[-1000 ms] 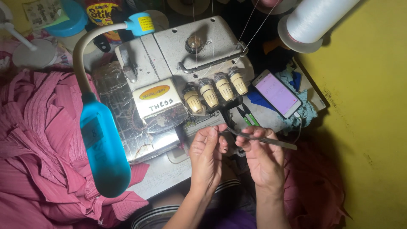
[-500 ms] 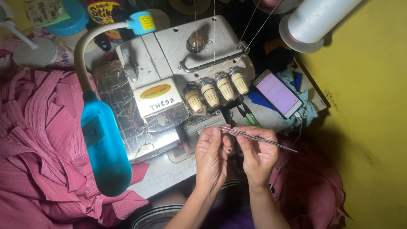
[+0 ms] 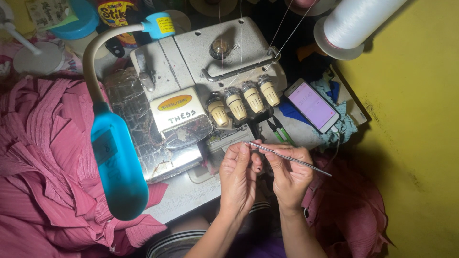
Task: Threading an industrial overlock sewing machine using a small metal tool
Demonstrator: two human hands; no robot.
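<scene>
Below machine (image 3: 191, 95) | right hand (image 3: 289, 174) pinches tweezers (image 3: 291, 160) | left hand (image 3: 236, 174) fingertips hidden, grip unclear

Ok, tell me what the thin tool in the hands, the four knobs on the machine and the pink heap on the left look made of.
Thin tool, pinched in the right hand: looks like bare metal, slim, with a grey gleam. Four knobs: probably cream plastic, ribbed, dull sheen. Pink heap: woven cloth with fine pleats; it folds softly and shows no shine.
</scene>
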